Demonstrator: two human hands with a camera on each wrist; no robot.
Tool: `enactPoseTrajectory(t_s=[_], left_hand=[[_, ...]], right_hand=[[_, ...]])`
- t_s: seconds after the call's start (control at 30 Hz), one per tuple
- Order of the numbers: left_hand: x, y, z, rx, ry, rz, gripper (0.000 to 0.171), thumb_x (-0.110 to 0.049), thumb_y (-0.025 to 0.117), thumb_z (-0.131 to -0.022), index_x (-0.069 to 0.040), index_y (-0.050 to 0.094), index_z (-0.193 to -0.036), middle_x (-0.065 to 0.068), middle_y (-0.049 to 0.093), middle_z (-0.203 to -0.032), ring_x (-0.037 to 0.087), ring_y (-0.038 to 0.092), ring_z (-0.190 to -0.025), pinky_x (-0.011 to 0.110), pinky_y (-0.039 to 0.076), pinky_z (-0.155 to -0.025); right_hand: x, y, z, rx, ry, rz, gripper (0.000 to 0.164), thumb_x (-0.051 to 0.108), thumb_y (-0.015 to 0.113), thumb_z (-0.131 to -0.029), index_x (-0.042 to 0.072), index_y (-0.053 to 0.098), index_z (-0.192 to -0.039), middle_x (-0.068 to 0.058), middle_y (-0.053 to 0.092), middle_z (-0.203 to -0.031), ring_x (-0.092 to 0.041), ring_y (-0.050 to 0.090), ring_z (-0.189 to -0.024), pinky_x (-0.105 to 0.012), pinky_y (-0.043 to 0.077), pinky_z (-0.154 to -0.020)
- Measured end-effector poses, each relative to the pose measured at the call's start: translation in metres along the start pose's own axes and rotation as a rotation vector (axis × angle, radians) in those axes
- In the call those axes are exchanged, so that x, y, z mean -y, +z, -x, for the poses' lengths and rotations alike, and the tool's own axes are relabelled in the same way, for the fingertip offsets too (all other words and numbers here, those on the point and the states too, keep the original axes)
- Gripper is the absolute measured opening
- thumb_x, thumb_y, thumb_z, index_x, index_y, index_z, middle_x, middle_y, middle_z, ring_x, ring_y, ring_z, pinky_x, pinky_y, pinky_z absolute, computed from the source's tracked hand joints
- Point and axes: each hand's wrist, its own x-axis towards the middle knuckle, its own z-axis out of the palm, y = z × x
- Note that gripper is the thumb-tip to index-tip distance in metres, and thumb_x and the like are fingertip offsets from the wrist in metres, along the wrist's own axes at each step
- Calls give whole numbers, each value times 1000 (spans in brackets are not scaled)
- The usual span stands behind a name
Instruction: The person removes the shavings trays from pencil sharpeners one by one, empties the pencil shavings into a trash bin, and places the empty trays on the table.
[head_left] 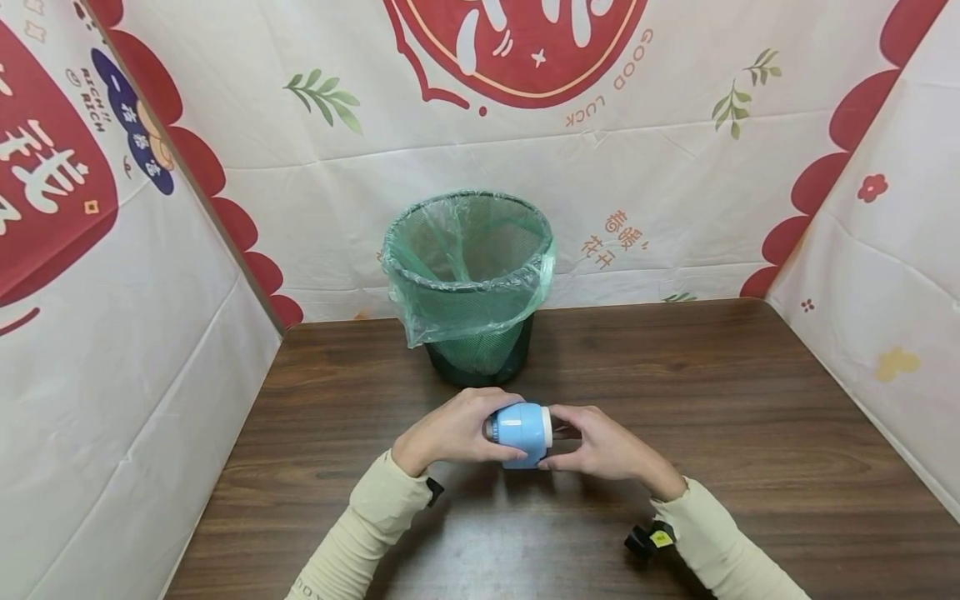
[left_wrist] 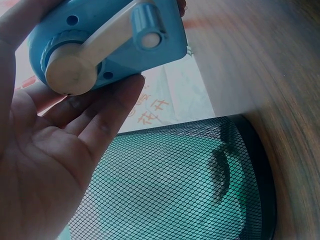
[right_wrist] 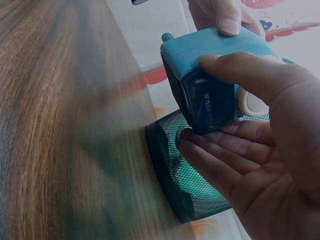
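Note:
Both hands hold a blue hand-crank pencil sharpener (head_left: pixel 521 433) in front of the bin. My left hand (head_left: pixel 459 429) grips its body from the crank side, thumb and fingers on opposite faces. In the left wrist view, the cream crank arm (left_wrist: pixel 112 35) and its blue knob (left_wrist: pixel 146 25) face the palm. My right hand (head_left: pixel 606 446) takes the other end: in the right wrist view, its thumb lies on the blue casing and its fingertips touch the underside of the dark see-through shavings drawer (right_wrist: pixel 207 102). The drawer sits against the casing.
A dark mesh bin (head_left: pixel 480 354) with a green plastic liner (head_left: pixel 465 312) folded over its rim stands just beyond the hands, near the back of the brown wooden table (head_left: pixel 712 392). Printed white cloth (head_left: pixel 315 233) hangs behind and along both sides.

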Motion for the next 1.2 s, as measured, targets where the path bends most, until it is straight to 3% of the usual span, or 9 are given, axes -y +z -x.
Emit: enactPoseTrajectory(t_s=[0.63,0.93,1.2], left_hand=[[-1,1,0,-8,1,-4,58,-40,82,-80,-8,62,-125,-1,67,-109,6,60,-90,14,49,-77],[-1,0,-1,-7,7,-7,61,-41,81,-80,-7,61,-126,0,67,-111,6,60,-91,14,49,-76],[0,-1,-1,-2,9,-6,60,-40,82,-80,-7,61,-126,0,66,-110,7,60,-91,14,49,-76]], right_hand=[[-3,2,-1,-19,14,-18,52,40,83,-80,16,62,-121,7,68,-112,-9,67,-100,-30,56,-88],[-6,-1,-1,-5,7,-23,56,40,82,-81,11,61,-124,0,69,-114,-14,68,-102,-35,56,-89],[-7,-1,-1,-3,-6,-29,57,38,82,-81,12,60,-126,2,68,-117,-13,67,-104,-32,56,-89]])
